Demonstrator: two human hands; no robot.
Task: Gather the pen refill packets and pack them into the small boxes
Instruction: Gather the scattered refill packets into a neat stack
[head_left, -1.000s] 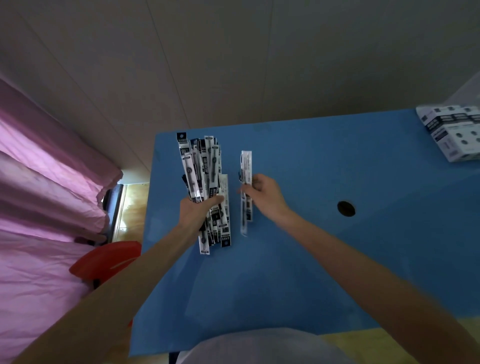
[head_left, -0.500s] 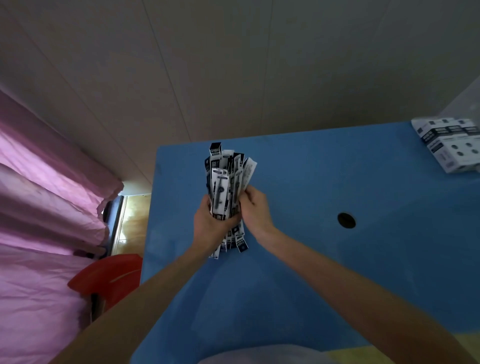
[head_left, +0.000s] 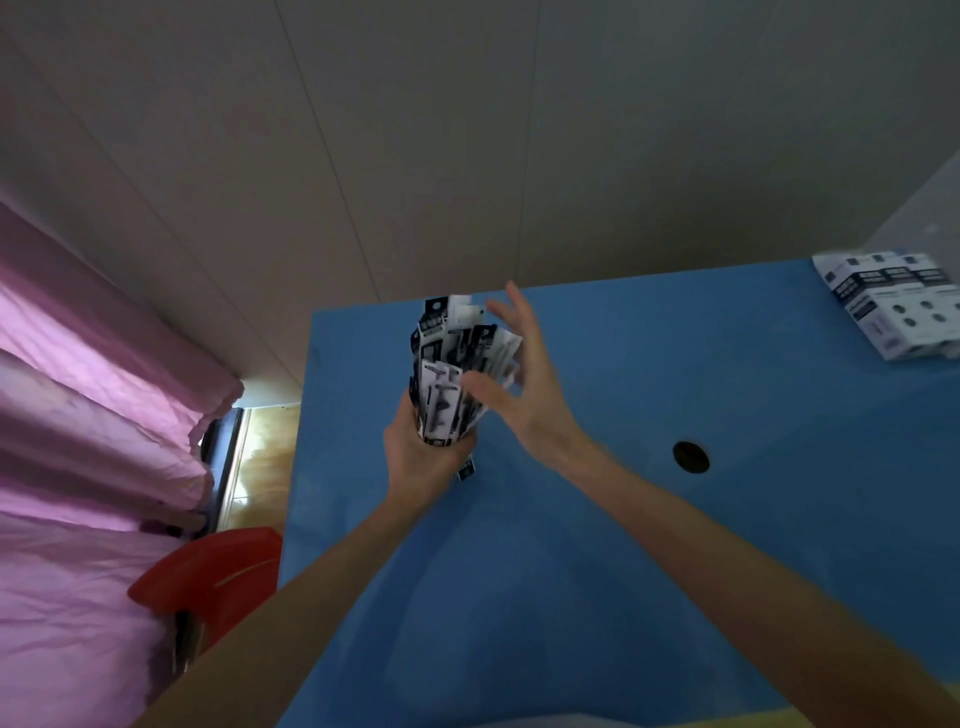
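Above the blue table (head_left: 623, 519), the left hand (head_left: 423, 457) grips the black-and-white paper refill packets (head_left: 452, 374), the right hand (head_left: 519, 374) is spread open, and the white boxes (head_left: 893, 306) wait unfilled

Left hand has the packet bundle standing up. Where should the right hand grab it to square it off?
Probably the loose upper half of the packet bundle, coming in from its right side. The left hand grips only the bottom end, so the tops fan apart. The right hand is open beside that fan, fingers spread, well placed to close round it.
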